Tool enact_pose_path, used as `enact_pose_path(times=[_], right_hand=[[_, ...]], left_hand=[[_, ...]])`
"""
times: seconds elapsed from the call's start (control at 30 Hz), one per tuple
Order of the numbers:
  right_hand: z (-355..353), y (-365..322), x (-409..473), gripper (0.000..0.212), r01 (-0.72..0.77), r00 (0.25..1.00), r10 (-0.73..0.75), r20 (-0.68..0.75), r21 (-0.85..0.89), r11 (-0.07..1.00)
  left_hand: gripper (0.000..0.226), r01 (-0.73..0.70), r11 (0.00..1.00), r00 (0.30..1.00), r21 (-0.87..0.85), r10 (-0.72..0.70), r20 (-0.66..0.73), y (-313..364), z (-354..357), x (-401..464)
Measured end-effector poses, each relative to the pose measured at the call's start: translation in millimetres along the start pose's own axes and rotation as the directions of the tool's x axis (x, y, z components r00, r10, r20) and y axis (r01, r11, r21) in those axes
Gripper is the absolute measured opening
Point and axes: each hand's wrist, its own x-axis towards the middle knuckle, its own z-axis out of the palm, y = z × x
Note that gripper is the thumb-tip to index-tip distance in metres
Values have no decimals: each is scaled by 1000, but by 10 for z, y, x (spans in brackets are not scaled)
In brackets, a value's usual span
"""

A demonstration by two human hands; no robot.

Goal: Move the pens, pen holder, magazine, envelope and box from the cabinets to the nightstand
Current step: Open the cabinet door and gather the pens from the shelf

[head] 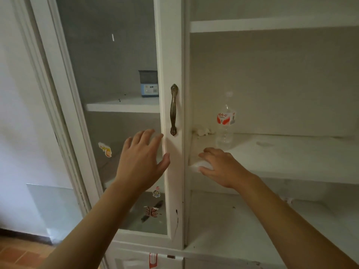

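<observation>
A dark pen holder (148,83) with a blue label stands on a shelf behind the closed glass door (108,55) of the left cabinet. My left hand (140,158) is spread flat in front of that door's right edge, just below the metal handle (173,109), holding nothing. My right hand (221,166) reaches onto the left corner of the open shelf (291,158). Its fingers and thumb pinch a white flat item (204,164) that looks like an envelope, mostly hidden under the hand. No pens, magazine, box or nightstand are in view.
A clear plastic water bottle (225,125) with a red label stands at the back left of the open shelf, beside some crumpled white bits (203,131). Stickers (105,149) dot the glass. More white shelves sit above and below. Tiled floor (19,255) shows at the lower left.
</observation>
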Motion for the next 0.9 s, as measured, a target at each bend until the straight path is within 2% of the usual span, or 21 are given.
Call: enact_pose_path(times=[0.37,0.63,0.9], right_hand=[[92,249,272,67,113,993,-116,16,132,985],[162,352,359,67,181,983,-178,-33,121,976],[193,397,381,66,196,980,-192,-42,130,972]], left_hand=[[63,125,991,984,52,-118,-135,153,70,283],[80,235,972,945,23,-223,-239,345,138,500],[71,282,957,906,-65,-288,-310,439,143,635]])
